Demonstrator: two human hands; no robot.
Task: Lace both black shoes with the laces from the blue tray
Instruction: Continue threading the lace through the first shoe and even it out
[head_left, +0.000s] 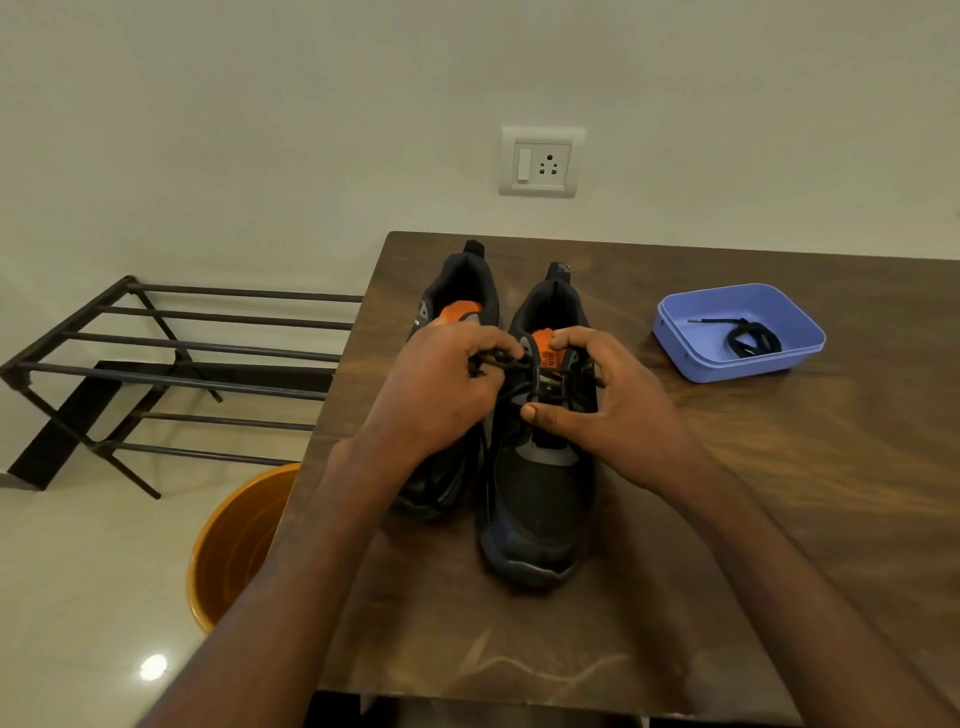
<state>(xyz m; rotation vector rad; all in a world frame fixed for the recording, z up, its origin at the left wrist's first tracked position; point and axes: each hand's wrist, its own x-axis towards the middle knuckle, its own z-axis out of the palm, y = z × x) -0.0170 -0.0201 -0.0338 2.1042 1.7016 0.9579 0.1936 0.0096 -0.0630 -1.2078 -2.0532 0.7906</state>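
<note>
Sitting in blue tray (675, 332) (1 lace (753, 340))

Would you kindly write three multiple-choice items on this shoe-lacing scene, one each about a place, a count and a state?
1. Where does the blue tray stand?
A. on the table, right of the shoes
B. on the floor
C. on the rack

2. How many black shoes are on the table?
A. one
B. two
C. three

3. What are the hands doing?
A. resting flat on the table
B. lifting the tray
C. holding lace over the right-hand shoe

Answers: 1 A, the tray sits on the tabletop right of the pair. 2 B, a left-hand shoe and a right-hand shoe stand side by side. 3 C, the left hand and right hand pinch the lace at that shoe's eyelets.
</note>
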